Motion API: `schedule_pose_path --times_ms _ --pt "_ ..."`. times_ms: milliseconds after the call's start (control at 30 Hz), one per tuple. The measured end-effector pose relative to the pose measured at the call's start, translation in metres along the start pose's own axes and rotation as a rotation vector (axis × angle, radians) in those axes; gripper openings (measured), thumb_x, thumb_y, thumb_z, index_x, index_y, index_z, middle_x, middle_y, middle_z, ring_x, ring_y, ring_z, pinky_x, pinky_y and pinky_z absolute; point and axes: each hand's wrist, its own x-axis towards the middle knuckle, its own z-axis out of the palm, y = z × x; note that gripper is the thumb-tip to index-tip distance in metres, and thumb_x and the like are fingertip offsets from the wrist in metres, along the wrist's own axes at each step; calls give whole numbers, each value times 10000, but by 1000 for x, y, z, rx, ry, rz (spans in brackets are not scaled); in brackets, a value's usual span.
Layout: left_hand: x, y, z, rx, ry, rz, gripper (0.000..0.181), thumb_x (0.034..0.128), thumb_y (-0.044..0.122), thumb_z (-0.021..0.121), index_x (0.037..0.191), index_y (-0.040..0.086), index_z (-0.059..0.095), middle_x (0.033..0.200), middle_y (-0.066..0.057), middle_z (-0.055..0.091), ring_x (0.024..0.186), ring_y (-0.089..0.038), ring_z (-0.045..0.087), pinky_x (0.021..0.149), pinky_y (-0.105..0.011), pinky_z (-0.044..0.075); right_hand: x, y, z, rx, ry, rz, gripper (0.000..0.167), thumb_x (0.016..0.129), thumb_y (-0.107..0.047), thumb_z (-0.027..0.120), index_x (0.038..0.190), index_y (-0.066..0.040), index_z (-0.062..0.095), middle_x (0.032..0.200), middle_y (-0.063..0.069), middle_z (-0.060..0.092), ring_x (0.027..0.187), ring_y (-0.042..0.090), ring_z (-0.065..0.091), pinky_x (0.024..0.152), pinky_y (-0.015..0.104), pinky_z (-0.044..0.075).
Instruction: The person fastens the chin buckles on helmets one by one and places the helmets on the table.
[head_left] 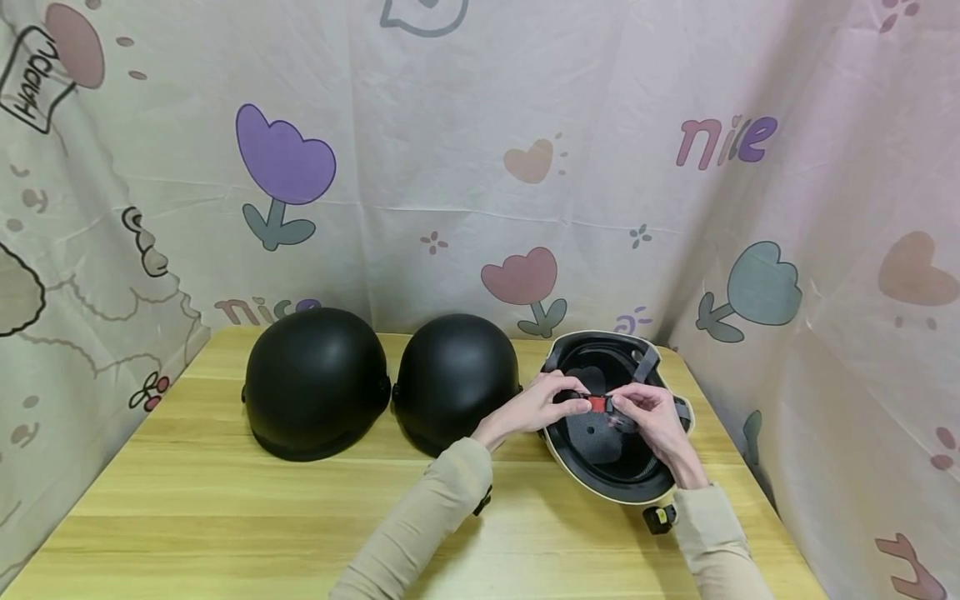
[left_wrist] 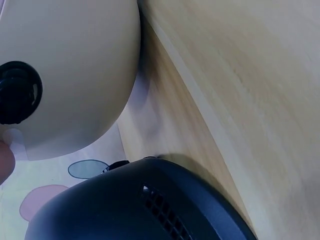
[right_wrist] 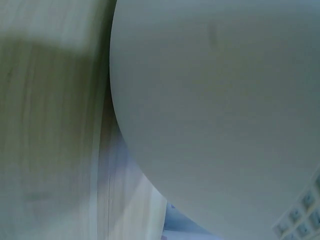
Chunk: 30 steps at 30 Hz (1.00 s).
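A cream helmet [head_left: 561,457] lies upside down at the right of the table, its black lining and grey padding facing up. Over its opening, a red and black chin-strap buckle [head_left: 597,404] sits between both hands. My left hand [head_left: 534,406] pinches the buckle's left end with thumb and fingers. At the other end, my right hand [head_left: 656,421] pinches the black part. Whether the two halves are joined is too small to tell. Both wrist views show the smooth outer shell [left_wrist: 80,75] of the cream helmet; the right wrist view shows neither fingers nor buckle.
Two black helmets stand dome-up on the wooden table [head_left: 247,517]: one at the left [head_left: 318,383], another in the middle [head_left: 457,375], close to my left forearm. A printed curtain [head_left: 435,125] hangs behind and at both sides. A small black device [head_left: 660,519] is at my right wrist.
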Motion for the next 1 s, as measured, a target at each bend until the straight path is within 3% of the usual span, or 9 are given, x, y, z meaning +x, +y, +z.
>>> schedule_pose_path --times_ms 167,300,500,667,1000 --pt "0 0 4 52 8 9 263 1030 264 579 1206 110 700 1191 -47 709 1145 -207 568 1007 -282 432 -2 0 1 -74 48 0 318 963 110 549 973 -126 762 880 -85 762 810 -4 661 718 147 541" --pt "-3 -3 8 -2 72 43 321 1001 241 633 1296 115 644 1309 -38 660 1266 -195 531 1123 -346 409 -2 -1 1 -140 70 29 214 983 59 554 1018 -53 733 906 -94 757 840 0 652 756 154 531" --pt "-11 -8 11 -142 195 120 554 883 105 773 1373 47 522 1335 -102 588 1277 -235 540 1146 -410 424 -2 0 2 -256 132 91 144 1001 -13 573 1050 67 683 913 -139 729 834 -12 621 762 150 509" --pt "-15 -10 12 -137 229 137 719 845 117 803 1455 58 427 1386 -87 556 1301 -229 517 1159 -398 410 -1 0 0 -288 181 110 193 1019 -57 560 1070 95 667 953 -166 725 879 -11 623 806 147 503" --pt "-18 -6 10 -132 308 115 677 835 105 822 1407 24 469 1334 -176 586 1251 -248 557 1125 -379 449 1 -3 4 -397 232 164 332 1035 -136 561 1118 181 615 936 -203 691 903 -28 606 827 116 486"
